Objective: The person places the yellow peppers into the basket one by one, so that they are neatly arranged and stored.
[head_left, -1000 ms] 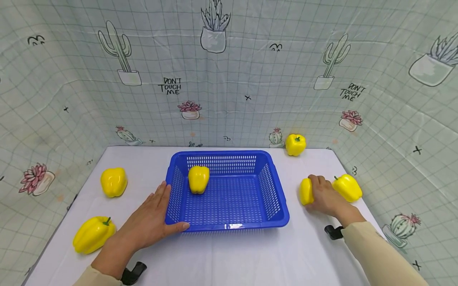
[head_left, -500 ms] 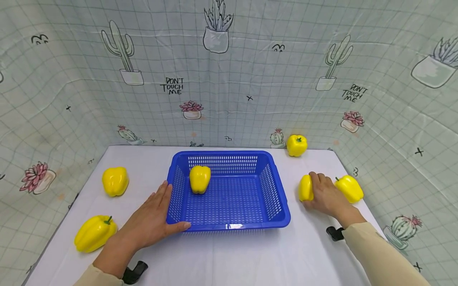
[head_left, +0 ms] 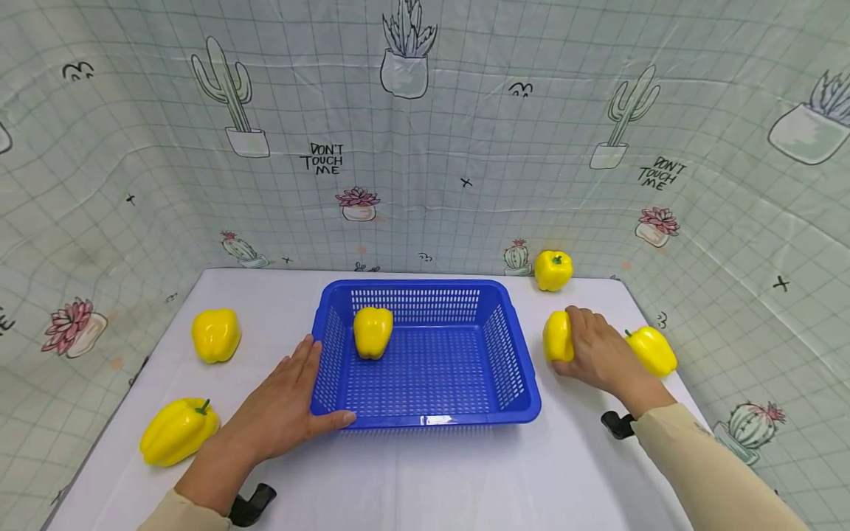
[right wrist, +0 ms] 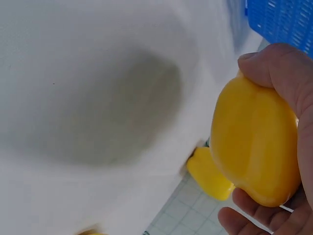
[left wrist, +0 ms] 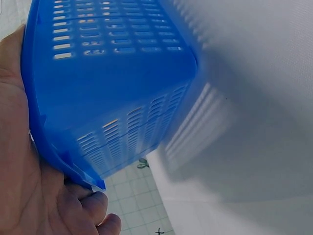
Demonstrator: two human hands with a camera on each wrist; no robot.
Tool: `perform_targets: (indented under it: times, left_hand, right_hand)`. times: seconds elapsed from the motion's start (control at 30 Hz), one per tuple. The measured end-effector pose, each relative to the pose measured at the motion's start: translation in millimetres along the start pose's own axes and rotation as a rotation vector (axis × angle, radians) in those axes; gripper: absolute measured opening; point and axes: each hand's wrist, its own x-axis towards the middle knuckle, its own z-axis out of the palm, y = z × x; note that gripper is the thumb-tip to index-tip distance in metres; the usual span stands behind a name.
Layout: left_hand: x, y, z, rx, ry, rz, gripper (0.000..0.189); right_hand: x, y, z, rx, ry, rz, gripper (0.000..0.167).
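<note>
My R hand (head_left: 600,354) is holding a yellow bell pepper (head_left: 558,336), thumb over one end & fingertips by the other per R wrist cam. Pepper's R of the blue basket (head_left: 425,380), near it but outside; R wrist view has it off the white tablecloth (head_left: 432,483), w/ a shadow well apart from it.

My L hand (head_left: 282,402) is spread wide at the basket's front-L corner: straight fingers along the L rim, thumb on the front rim. L wrist cam = palm by rim, a couple of bent fingertips at the bottom; can't tell how hard they press.

Basket's approx. mid-table. One pepper inside (head_left: 373,333), back-L part, near the L wall; can't tell if touching it.

Others on cloth: back-L pepper (head_left: 216,335); front-L pepper (head_left: 179,433), lying on its side, stem up-R, near my L wrist; back-R pepper (head_left: 553,271) by the backdrop (head_left: 425,236); far-R pepper (head_left: 654,352), just beyond my R hand.

Beige sleeves (head_left: 717,461) on both arms, black piece (head_left: 252,505) at L wrist, similar at R. Backdrop: grid + cactus prints, "DON'T TOUCH ME" txt.
</note>
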Motion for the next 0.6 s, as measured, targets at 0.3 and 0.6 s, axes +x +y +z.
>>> perform_targets:
  times: [0.3,0.6]
  left_hand:
    - [-0.6,-0.2,-0.1,-0.003,0.002,-0.004,0.128]
    - [0.6,0.0,-1.1,0.001,-0.012,-0.008,0.131]
  right_hand:
    - [6.8,-8,-12,-0.039,0.053,-0.039,0.096]
    - [17.7,-19,-27,-0.066,0.077,-0.081,0.092]
